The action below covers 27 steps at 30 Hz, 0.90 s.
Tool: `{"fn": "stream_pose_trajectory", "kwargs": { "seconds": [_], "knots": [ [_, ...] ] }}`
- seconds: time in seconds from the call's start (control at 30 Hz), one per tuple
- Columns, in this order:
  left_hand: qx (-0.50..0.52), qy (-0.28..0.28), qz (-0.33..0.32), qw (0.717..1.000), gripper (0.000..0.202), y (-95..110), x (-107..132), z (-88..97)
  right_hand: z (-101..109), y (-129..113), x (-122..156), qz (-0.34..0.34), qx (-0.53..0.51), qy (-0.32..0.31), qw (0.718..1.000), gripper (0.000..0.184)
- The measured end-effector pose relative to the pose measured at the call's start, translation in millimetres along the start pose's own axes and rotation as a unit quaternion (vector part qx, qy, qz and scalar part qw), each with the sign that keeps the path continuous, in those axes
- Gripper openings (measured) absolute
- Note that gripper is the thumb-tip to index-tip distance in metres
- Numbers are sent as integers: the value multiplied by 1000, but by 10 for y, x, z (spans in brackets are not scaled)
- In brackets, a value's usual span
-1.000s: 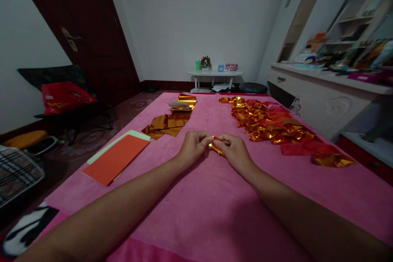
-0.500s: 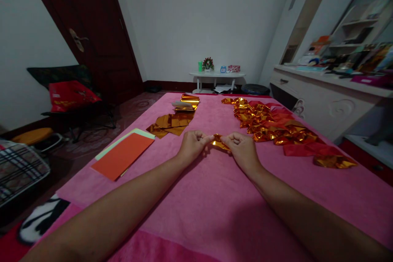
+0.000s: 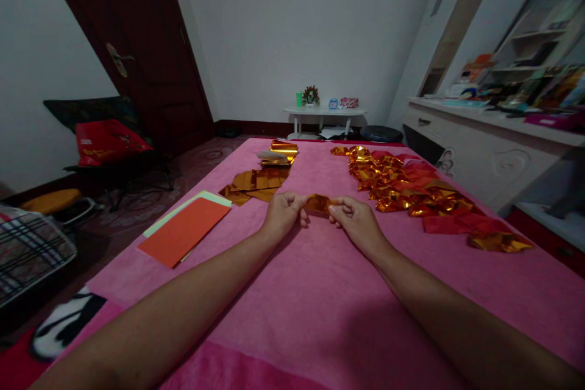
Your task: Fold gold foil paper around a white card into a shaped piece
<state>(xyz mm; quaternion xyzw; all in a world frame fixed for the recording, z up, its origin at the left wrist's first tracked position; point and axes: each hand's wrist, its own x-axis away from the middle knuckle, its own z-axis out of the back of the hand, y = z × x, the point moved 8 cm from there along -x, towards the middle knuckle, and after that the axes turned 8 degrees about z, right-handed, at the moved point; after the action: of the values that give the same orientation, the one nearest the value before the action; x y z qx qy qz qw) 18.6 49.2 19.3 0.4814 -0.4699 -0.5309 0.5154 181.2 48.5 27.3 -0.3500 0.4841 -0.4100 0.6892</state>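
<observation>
A small piece of shiny gold foil paper point(image 3: 319, 203) is stretched between my two hands, just above the pink cloth point(image 3: 292, 292). My left hand point(image 3: 284, 213) pinches its left end between thumb and fingers. At the other end, my right hand point(image 3: 354, 214) has its thumb and fingers closed on the foil. Beyond my left hand lie flat gold foil sheets point(image 3: 256, 184), with a gold foil roll point(image 3: 284, 147) behind them. To the right of my right hand spreads a heap of crumpled gold foil pieces point(image 3: 379, 177), mixed with red paper point(image 3: 450, 223).
Orange paper sheets point(image 3: 185, 231) lie over pale green ones at the left edge of the cloth. A chair with a red bag point(image 3: 112, 141) stands by the door. A white side table point(image 3: 324, 111) is at the far wall, and a cluttered dresser point(image 3: 493, 140) at the right.
The foil between my hands has turned, showing a darker, flatter face. My left hand has shifted slightly left; both hands still hold the foil's ends.
</observation>
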Motion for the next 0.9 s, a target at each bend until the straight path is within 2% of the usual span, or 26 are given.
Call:
{"fn": "stream_pose_trajectory", "kwargs": {
  "seconds": [0.07,0.17,0.37,0.67,0.83,0.9],
  "knots": [
    [-11,7,-1,1000,42,7,4,5,-42,-36,15,17,11,-31,999,20],
    [-38,18,-26,999,43,43,14,4,-56,-105,37,44,39,-50,997,28],
    [-38,-21,-50,998,38,102,57,-86,-143,-142,74,44,7,-94,995,34],
    [-150,-18,-113,982,34,225,223,-225,-98,-174,52,70,16,-41,997,34],
    [-149,33,-124,980,33,242,181,-109,-180,-95,75,16,-43,-67,997,20],
    [-131,56,-111,984,34,224,146,-37,-227,-74,93,-8,-72,-83,994,25]
  ]
}}
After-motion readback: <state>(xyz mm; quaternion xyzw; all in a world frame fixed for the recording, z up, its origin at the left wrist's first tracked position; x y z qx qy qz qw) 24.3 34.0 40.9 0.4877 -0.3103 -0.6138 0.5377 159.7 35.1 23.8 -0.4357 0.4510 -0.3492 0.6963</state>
